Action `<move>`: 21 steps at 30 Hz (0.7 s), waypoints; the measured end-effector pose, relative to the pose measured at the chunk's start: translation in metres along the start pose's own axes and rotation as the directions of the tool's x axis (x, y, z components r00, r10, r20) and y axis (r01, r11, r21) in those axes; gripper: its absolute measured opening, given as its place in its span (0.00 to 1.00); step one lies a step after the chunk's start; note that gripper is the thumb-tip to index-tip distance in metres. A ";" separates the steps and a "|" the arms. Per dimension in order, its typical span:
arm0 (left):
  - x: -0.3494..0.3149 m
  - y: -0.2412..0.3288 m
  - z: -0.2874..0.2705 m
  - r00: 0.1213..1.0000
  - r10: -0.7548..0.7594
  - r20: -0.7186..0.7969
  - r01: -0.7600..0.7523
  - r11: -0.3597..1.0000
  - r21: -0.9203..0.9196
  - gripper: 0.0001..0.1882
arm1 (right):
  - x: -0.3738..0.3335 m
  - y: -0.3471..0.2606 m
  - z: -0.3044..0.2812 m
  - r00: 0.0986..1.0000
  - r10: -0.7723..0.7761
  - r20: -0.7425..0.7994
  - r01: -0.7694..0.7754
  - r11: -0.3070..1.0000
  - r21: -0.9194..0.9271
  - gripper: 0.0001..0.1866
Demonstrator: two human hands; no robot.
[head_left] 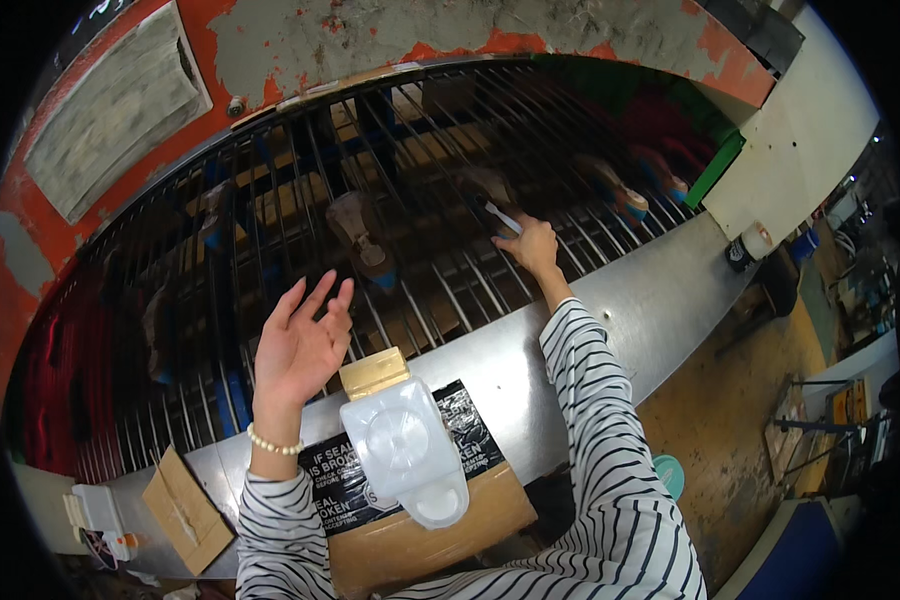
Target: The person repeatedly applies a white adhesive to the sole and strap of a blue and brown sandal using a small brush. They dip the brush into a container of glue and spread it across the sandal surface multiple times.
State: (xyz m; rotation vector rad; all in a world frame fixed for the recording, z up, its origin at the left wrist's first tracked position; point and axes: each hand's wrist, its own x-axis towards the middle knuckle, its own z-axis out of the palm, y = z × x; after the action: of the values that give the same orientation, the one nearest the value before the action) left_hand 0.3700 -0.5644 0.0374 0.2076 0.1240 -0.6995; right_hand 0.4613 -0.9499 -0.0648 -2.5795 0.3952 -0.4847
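Observation:
My right hand (533,247) is closed round the white handle of a small brush (505,218). Its dark tip is at a brownish shoe sole (487,184) lying on the metal bars (460,290); whether it touches is too dim to tell. Palm up and fingers spread, my left hand (305,340) holds nothing. It hovers near the front edge of the bars, close to another sole (353,222) with a blue end. A white plastic container (398,440) stands nearer me, between my forearms, with a tan block (374,372) against its far side.
Several more soles lie along the bars, including one at the right (615,188). Cardboard (440,545) with black printed tape lies under the container on the metal ledge (640,325). Left are a cardboard piece (188,512) and white bottle (100,515); a jar (750,247) stands right.

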 end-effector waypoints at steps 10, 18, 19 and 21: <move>-0.100 -0.065 0.029 0.989 0.142 0.049 -0.150 0.945 0.292 0.30 | -0.082 -0.098 -0.173 0.960 -0.271 0.063 0.165 0.735 0.658 0.24; -0.168 -0.159 0.040 0.612 0.765 0.198 -0.759 0.499 0.418 0.44 | -0.218 -0.111 -0.204 0.753 -0.481 0.449 -0.249 0.423 0.871 0.26; -0.189 -0.149 0.036 0.671 0.665 0.327 -0.741 0.595 0.312 0.43 | -0.232 -0.105 -0.204 0.786 -0.380 0.488 -0.197 0.594 0.780 0.22; -0.218 -0.111 0.027 0.699 0.333 0.633 -0.678 0.591 0.438 0.39 | -0.257 -0.095 -0.196 0.832 -0.350 0.429 -0.102 0.665 0.740 0.21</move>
State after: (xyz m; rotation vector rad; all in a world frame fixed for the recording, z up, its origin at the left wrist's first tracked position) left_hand 0.1331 -0.5170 0.0867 0.7047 -0.6872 -0.1323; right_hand 0.1697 -0.8574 0.0762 -1.7989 -0.1869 0.0809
